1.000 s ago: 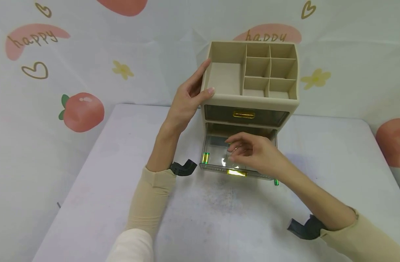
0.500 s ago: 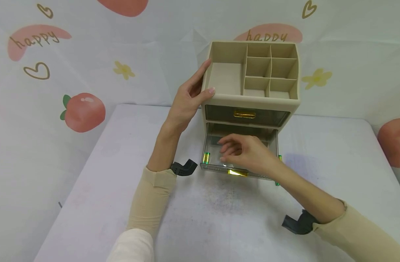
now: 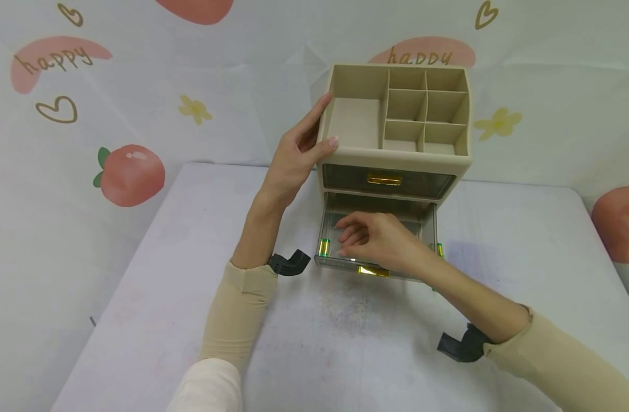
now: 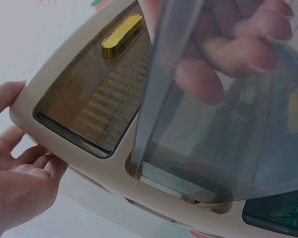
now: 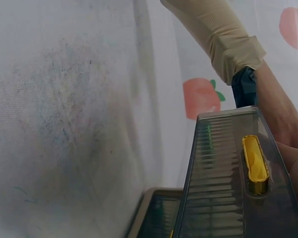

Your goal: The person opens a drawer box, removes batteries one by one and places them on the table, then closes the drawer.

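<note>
A beige desktop organizer (image 3: 352, 126) stands at the back of the table. My left hand (image 3: 287, 166) grips its upper left side, thumb over the front rim, as the left wrist view (image 4: 22, 186) also shows. Below a closed upper drawer (image 3: 340, 177), a clear smoky drawer (image 3: 340, 264) is pulled out. My right hand (image 3: 378, 243) hovers over that drawer, fingers loosely bent, nothing visible between them. Just left of its fingertips, a small green-and-gold cylinder, like a battery (image 3: 324, 248), stands at the drawer's left side. Part of the drawer floor is hidden under my right hand.
Compartments divide the organizer's top. A gold handle (image 3: 373, 271) sits on the pulled-out drawer's front. Another green-and-gold piece (image 3: 440, 250) shows by the drawer's right side. A lower drawer (image 4: 278, 215) holds green items. Behind hangs a printed cloth (image 3: 242, 86).
My right hand has moved left across the pulled-out drawer, closer to the green-and-gold battery-like cylinder. My left hand stays on the organizer's side.
</note>
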`<move>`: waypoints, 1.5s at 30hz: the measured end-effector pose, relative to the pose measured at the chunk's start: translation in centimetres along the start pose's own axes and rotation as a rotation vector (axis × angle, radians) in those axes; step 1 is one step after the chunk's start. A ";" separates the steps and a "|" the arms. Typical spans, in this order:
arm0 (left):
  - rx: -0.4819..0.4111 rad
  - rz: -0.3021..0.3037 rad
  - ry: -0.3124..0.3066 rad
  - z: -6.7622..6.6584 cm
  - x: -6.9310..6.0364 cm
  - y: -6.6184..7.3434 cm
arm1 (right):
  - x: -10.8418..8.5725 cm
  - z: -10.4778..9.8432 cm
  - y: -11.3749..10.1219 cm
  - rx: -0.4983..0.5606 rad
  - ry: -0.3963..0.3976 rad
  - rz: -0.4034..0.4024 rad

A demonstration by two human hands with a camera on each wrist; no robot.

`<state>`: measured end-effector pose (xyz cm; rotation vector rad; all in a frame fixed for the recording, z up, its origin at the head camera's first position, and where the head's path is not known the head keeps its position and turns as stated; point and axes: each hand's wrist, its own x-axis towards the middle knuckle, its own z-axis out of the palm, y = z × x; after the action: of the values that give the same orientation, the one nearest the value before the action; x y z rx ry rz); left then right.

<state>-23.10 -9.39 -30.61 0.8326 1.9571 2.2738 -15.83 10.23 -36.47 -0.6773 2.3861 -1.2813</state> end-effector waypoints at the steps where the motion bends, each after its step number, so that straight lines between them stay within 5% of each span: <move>1: 0.000 0.000 0.000 0.0 0.0 0.0 | 0.1 0.0 0.0 -0.002 -0.001 -0.002; 45: -0.033 0.004 0.027 0.0 0.2 -0.3 | 3.3 1.9 -0.2 -0.281 -0.085 0.011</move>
<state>-23.36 -9.22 -30.84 0.8079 1.9245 2.3249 -17.56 6.97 -37.59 -0.7785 2.5186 -0.9012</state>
